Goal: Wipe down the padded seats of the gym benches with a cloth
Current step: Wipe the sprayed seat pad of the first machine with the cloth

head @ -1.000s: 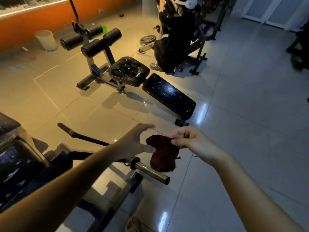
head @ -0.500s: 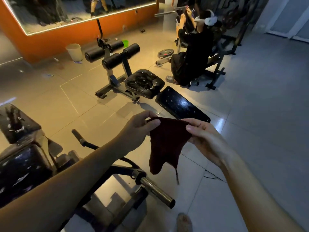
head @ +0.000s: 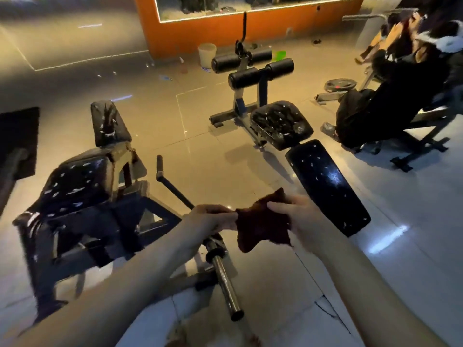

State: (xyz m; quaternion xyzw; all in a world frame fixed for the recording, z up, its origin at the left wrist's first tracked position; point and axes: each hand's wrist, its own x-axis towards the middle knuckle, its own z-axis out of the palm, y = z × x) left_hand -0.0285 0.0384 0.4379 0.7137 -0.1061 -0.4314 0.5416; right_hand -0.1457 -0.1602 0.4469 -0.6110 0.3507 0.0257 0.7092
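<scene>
**Cloth** (head: 263, 222): small, dark reddish-brown, ragged at the edges. It is held in the air between both hands, above the tiled floor (head: 200, 156) and just in front of the near end of the long back pad. Its long axis runs left to right, hand to hand. One corner sticks up past the right hand, and the loose lower edge hangs toward the floor.

**Left hand** (head: 210, 217): fingers curled, pinching the cloth's left corner, probably thumb against forefinger, though blur hides the tips.

**Right hand** (head: 297, 216): grips the cloth's right side, fingers folded over its upper edge.

**Bench, centre:** the long back pad (head: 328, 186) is black and flecked with white marks. Its long axis runs away from the viewer, and the far end meets the squarish seat pad (head: 280, 123), which is flecked likewise. Beyond stand black roller pads (head: 260, 71), lying crosswise to the bench.

**Machine, left:** black seat (head: 75, 181) and upright backrest (head: 110, 123), both white-marked. A steel bar (head: 225, 281) juts toward the viewer below the hands.

**Background:** white bucket (head: 206, 55) by the orange wall (head: 225, 31); a person in dark clothes (head: 390, 101) seated at right.
</scene>
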